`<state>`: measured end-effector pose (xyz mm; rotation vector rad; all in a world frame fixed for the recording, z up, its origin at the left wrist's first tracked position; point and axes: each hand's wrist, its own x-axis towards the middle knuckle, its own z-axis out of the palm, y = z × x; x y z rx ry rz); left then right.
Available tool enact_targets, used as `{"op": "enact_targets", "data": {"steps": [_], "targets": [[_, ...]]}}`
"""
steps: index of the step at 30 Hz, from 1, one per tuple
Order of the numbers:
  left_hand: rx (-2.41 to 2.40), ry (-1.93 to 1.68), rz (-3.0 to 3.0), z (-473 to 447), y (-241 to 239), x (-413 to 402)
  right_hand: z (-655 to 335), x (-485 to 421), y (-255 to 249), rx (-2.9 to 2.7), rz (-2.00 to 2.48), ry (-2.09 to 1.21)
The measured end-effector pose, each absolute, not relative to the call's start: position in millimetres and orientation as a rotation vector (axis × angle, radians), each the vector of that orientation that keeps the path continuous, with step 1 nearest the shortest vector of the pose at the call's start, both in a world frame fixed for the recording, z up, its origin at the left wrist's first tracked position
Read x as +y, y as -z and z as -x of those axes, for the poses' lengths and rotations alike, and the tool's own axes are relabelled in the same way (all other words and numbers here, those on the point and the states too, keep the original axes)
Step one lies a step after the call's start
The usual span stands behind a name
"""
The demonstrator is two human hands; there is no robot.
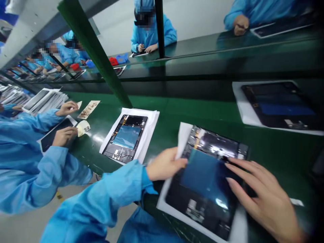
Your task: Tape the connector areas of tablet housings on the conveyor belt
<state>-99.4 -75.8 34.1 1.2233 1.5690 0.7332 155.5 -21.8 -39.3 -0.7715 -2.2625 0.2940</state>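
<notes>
Clamping the opened tablet (pixel 202 179) and white paper (pixel 183 135) at the left edge, it's the left hand (pixel 165 164); the right hand (pixel 265 195) spreads, fingers apart, over the right side!

**One wide view from your head**

You wear the camera on your head, and it faces forward and down over the counter (pixel 172 108). It is nearest to the tablet (pixel 202 175), which looms large at lower right between your left hand (pixel 165 164) and right hand (pixel 265 195). The view slants, with the green post (pixel 94 54) leaning left at its top. It catches a neighbour's sleeve (pixel 43 167) at left, a worker (pixel 146 33) across from you at the top, and a row of workers (pixel 63 53) shrinking toward the upper left.
</notes>
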Motion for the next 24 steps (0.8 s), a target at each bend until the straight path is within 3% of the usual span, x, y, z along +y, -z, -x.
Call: {"op": "enact_targets", "data": {"steps": [4,8,13,16,18,20,24], "targets": [[1.824,-0.839,-1.273,200,-80,-99,-157,-23,32,-2.202,0.819,-0.210],[2.160,-0.694,-1.350,285,-106,-105,-152,-21,38,-2.246,0.819,-0.220],[2.335,-0.832,-1.723,265,-88,-107,-153,-18,36,-2.309,0.810,0.004],[1.960,-0.852,-2.381,196,-53,-118,-149,13,16,-2.417,1.066,0.178],[1.456,-0.539,-2.674,150,-28,-128,-145,51,-1,-2.589,1.465,0.345],[1.191,-0.388,-2.785,118,-7,-133,-142,94,-15,-2.715,1.811,0.444],[1.082,-0.356,-2.771,104,21,-131,-144,158,-20,-2.817,2.021,0.430]]}}
